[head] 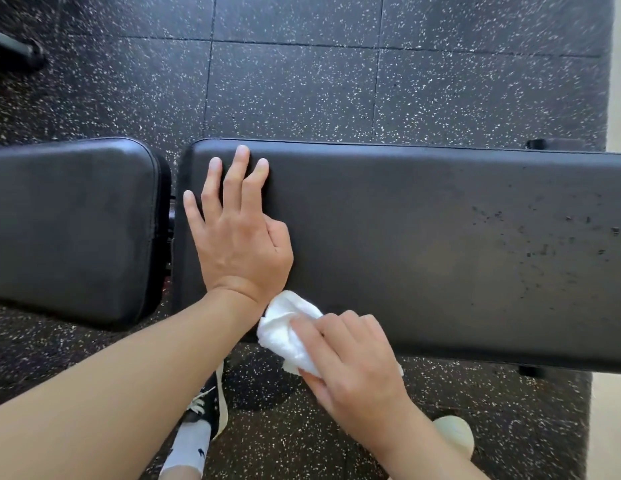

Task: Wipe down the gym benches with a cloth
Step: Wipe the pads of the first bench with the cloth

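A black padded gym bench lies across the view in two parts: a long back pad point(423, 244) on the right and a shorter seat pad point(70, 230) on the left, with a narrow gap between them. My left hand point(236, 230) rests flat on the long pad near its left end, fingers straight and spread. My right hand point(350, 362) grips a crumpled white cloth point(288, 330) against the near edge of the long pad, just right of my left wrist. Dark specks and scuffs mark the pad's right part point(544, 237).
Black rubber floor tiles with white flecks point(302, 81) surround the bench. My shoe and white sock point(201, 420) stand below the pads' gap. A pale rounded object point(454, 434) sits at the lower right. A dark piece of equipment point(14, 50) lies at the upper left.
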Demonstrator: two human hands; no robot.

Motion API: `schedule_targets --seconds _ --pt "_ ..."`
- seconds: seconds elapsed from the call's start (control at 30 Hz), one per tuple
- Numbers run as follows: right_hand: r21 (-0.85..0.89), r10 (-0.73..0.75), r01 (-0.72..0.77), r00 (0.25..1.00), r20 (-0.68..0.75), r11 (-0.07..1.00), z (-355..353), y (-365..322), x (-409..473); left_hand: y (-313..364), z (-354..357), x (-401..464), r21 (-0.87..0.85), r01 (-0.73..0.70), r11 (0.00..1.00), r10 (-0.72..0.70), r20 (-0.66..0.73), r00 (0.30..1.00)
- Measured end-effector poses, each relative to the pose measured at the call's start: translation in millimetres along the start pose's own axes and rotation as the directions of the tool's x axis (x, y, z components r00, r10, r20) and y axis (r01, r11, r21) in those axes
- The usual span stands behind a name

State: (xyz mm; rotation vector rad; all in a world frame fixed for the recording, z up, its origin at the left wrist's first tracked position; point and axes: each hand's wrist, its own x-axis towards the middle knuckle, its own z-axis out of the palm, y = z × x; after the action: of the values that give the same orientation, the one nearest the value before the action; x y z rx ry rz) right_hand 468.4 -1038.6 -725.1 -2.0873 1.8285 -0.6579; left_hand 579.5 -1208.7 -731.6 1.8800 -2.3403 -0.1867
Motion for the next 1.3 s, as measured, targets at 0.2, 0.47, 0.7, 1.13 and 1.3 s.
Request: schedule_targets --seconds 0.2,0.47,0.7,1.13,1.3 --pt "-0.057 0.156 -0.162 0.984 -0.086 0.985 -35 59 11 -1 0 0 0.01 -0.003 1.0 0.003 0.011 1.0" --pt "-0.025 0.262 -0.272 0.946 -0.192 0.962 -9 31 87 0 1 0 0.012 -0.002 1.0 0.001 0.024 1.0" --pt "-0.079 0.191 -0.209 0.963 -0.188 0.975 -35 67 46 1 0 -1 0.0 -0.009 1.0 0.009 0.012 1.0" --pt "-0.083 0.296 -0.331 0.912 -0.285 0.94 -7 57 175 -1 -1 1 0.025 -0.006 1.0 0.006 0.022 1.0" --pt "-0.092 0.219 -0.255 0.932 -0.288 0.963 -23 80 152 1 0 0 0.015 -0.004 1.0 0.003 0.02 1.0"
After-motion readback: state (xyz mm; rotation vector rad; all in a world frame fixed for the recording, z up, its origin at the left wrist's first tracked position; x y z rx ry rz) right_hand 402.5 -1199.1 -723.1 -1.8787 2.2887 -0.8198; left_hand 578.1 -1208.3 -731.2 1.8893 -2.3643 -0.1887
